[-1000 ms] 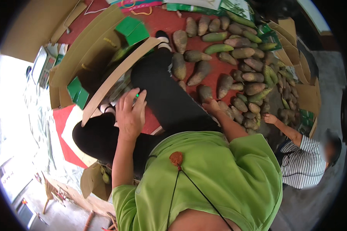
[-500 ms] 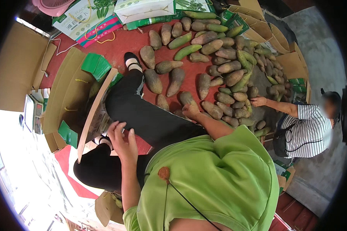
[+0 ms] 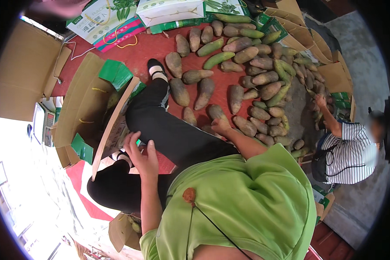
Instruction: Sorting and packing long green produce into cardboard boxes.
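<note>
Many long, soil-covered radishes (image 3: 204,92) lie loose on a red floor (image 3: 154,41), some brown, some green. My right hand (image 3: 221,126) has its fingers curled round the near end of a brownish radish (image 3: 216,112), which rests on the floor beyond my leg. Above my bent legs, my left hand (image 3: 141,157) has its fingers apart and holds nothing. It is close to the edge of an opened cardboard box (image 3: 112,125) with green flaps, standing left of my knees. Part of what the box holds is hidden by its side.
At the right a co-worker in a striped shirt (image 3: 349,145) reaches a hand (image 3: 320,102) into the pile. Printed gift boxes (image 3: 171,12) stand at the back. Several open cartons (image 3: 299,32) line the far right. A scale (image 3: 49,123) stands at the left.
The co-worker's hand has moved from the middle of the pile to its right side. My view has shifted slightly, while my right hand stays at the same radish and my left hand stays raised.
</note>
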{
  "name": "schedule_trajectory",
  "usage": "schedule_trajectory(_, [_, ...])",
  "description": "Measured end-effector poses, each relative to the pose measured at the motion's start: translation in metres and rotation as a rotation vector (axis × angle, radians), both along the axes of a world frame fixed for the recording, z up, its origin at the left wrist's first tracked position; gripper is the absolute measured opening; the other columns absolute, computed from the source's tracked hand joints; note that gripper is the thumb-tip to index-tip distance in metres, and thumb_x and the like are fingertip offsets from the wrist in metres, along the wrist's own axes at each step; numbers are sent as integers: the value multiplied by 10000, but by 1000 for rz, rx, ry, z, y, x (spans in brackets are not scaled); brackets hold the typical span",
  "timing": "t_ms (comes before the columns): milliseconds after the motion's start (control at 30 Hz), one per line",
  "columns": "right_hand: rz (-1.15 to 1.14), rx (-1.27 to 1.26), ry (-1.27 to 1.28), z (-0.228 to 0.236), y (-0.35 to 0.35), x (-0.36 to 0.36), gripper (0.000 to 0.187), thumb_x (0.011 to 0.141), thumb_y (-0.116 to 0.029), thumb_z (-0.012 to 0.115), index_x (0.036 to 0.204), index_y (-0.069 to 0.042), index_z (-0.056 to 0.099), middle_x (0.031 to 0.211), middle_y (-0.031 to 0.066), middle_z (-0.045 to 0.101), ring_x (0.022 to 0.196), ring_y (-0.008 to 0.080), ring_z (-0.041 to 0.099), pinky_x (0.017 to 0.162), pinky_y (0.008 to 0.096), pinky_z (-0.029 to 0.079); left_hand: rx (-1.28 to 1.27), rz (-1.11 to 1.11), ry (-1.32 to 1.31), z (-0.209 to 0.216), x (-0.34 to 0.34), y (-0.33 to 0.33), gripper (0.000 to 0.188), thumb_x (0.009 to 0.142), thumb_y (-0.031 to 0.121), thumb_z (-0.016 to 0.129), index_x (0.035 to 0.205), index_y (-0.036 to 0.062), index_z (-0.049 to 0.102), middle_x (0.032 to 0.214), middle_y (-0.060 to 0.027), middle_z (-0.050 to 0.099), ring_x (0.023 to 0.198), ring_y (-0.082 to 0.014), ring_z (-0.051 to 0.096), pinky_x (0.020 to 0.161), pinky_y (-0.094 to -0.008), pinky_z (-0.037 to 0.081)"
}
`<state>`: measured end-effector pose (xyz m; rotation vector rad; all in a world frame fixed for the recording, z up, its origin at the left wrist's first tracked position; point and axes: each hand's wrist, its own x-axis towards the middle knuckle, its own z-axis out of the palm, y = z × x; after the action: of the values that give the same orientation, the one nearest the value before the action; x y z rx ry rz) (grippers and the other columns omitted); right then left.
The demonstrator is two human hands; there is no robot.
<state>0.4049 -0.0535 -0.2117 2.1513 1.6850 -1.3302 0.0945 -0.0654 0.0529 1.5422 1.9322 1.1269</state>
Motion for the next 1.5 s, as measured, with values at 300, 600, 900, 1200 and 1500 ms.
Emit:
schedule_trajectory(300, [8,11,-22,2,0,-3,247,749,-267,585,955,-170,683,950,109,676,956,279,632,837,383,483,-26,-115,69,-4,7,-25,353,722,10,663,1056,42,554,1134,-148,471,989,-268,502,766,-312,450])
schedule_trajectory(600, [2,39,26,-14,-5,6,234,746,-273,594,941,-180,683,978,95,670,954,279,630,832,386,486,-69,-2,-218,-9,2,-13,298,766,-13,644,1032,46,524,1171,-123,415,1009,-217,487,774,-296,477])
schedule_trajectory(900, [-95,-47,111,-10,-2,6,272,740,-267,611,980,-158,680,977,113,670,954,291,627,845,385,480,-35,10,-46,-4,8,13,560,767,33,636,1272,43,395,1317,-208,312,1194,-328,382,967,-389,372])
schedule_trajectory(1200, [-29,-37,91,-12,-3,2,239,741,-265,615,934,-139,679,935,130,674,929,304,633,834,386,488,-12,-224,271,-16,39,0,823,747,284,710,1424,79,288,1475,-289,64,1337,-543,5,1059,-627,92])
schedule_trajectory(1500, [8,51,169,2,3,4,298,752,-235,675,981,-45,664,921,159,668,864,238,653,784,329,495,47,-319,415,0,13,42,561,723,319,703,1237,152,555,1395,-127,353,1323,-427,205,1049,-577,177])
